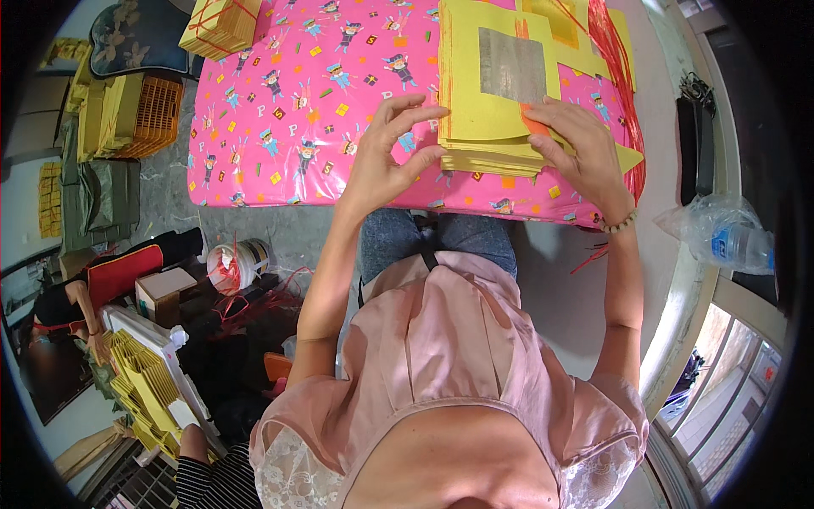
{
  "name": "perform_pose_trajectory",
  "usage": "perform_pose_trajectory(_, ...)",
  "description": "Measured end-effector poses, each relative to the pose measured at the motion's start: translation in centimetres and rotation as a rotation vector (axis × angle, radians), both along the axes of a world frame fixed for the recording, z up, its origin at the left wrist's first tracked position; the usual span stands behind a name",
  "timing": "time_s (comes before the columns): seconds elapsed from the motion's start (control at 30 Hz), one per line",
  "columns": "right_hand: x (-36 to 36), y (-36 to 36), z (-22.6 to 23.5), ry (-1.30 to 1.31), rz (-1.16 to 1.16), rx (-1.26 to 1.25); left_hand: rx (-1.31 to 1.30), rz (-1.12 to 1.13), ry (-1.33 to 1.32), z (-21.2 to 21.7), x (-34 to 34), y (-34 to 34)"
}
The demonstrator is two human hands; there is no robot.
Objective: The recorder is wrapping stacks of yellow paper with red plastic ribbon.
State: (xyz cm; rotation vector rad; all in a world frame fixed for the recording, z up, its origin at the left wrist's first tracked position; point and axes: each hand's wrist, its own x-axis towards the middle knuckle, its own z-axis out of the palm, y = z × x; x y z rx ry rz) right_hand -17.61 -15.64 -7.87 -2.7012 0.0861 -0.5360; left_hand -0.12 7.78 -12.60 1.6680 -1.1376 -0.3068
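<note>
A thick stack of yellow joss paper (500,127) lies at the near side of the pink covered table. Its top sheet carries a silver-grey square and orange-red streaks. My left hand (392,153) is at the stack's left edge, thumb and fingers spread, fingertips against the paper. My right hand (581,148) lies over the right edge, fingers bent and apart from the thumb. A small orange patch (534,120) shows between its thumb and fingers; whether it is a loose piece I cannot tell. The layers under the right palm are hidden.
More yellow sheets (585,51) lie behind the stack, with red strings (617,72) along the right. A tied yellow bundle (220,25) sits at the far left of the table (297,110). A white bucket (240,265) stands on the floor. Another person's hand (99,346) is beside yellow bundles (144,382).
</note>
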Motion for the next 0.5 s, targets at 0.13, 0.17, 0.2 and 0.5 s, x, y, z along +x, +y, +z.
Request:
perform_pose_trajectory(0.13, 0.1, -0.2, -0.2, 0.02, -0.019, 0.051, -0.017, 0.029, -0.08, 0.6, 0.1, -0.4)
perform_pose_trajectory(0.17, 0.1, -0.3, -0.3, 0.02, -0.021, 0.049, -0.018, 0.026, -0.081, 0.7, 0.2, -0.5)
perform_pose_trajectory(0.2, 0.0, -0.4, -0.4, 0.023, -0.018, 0.051, 0.003, 0.005, -0.111, 0.6, 0.3, -0.7)
perform_pose_trajectory(0.5, -1.7, -0.4, 0.8, -0.114, 0.019, 0.037, 0.091, -0.159, -0.13, 1.1, 1.5, -0.8)
